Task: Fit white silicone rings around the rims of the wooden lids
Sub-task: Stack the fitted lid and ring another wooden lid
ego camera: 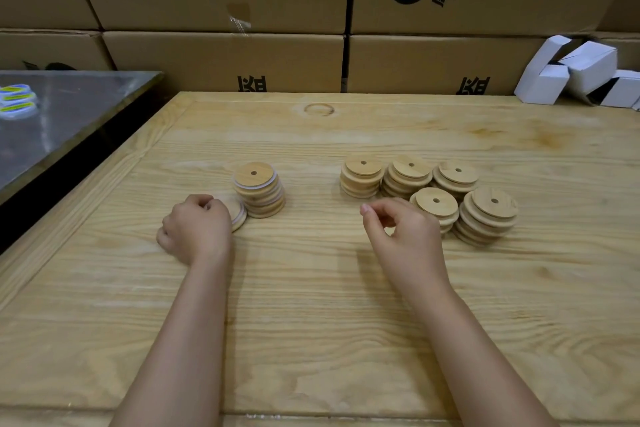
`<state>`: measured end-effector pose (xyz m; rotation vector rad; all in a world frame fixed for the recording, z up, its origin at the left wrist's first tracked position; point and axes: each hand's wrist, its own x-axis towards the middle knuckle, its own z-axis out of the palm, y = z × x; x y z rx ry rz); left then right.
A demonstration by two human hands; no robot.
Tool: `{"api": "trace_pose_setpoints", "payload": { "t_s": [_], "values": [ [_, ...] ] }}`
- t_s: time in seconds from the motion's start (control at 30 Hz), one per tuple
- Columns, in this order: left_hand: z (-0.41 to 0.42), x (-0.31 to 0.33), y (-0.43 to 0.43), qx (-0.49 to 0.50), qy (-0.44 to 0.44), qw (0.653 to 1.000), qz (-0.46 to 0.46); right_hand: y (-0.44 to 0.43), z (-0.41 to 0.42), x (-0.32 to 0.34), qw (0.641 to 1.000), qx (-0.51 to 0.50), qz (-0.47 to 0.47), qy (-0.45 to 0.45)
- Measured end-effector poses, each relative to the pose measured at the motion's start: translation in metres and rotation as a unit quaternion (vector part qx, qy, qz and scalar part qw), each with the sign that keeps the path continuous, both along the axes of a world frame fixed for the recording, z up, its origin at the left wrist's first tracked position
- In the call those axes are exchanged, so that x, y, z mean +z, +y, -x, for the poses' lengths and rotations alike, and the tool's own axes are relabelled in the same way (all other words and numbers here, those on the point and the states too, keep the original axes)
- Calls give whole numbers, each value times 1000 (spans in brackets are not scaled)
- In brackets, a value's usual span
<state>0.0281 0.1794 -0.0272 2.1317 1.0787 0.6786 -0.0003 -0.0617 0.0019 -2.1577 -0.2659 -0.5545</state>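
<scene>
A stack of wooden lids with white silicone rings on their rims stands left of centre on the wooden table. Just left of it, a single wooden lid lies flat, and my left hand covers most of it with fingers curled over its edge. Several stacks of bare wooden lids stand at the right. My right hand hovers beside the nearest of these stacks, fingers loosely curled, with nothing visible in them. No loose ring is in sight.
Stacked cardboard cartons wall off the table's far edge. Small white folded boxes lie at the back right. A metal-topped table with a few coloured round items adjoins on the left.
</scene>
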Motion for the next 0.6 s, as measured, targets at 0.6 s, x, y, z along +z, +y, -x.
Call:
{"api": "trace_pose_setpoints", "payload": {
  "t_s": [0.6],
  "values": [
    [12,8,-71,-338,-354,803,-340,-33,-21,-8,914,-248,306,99]
  ]
}}
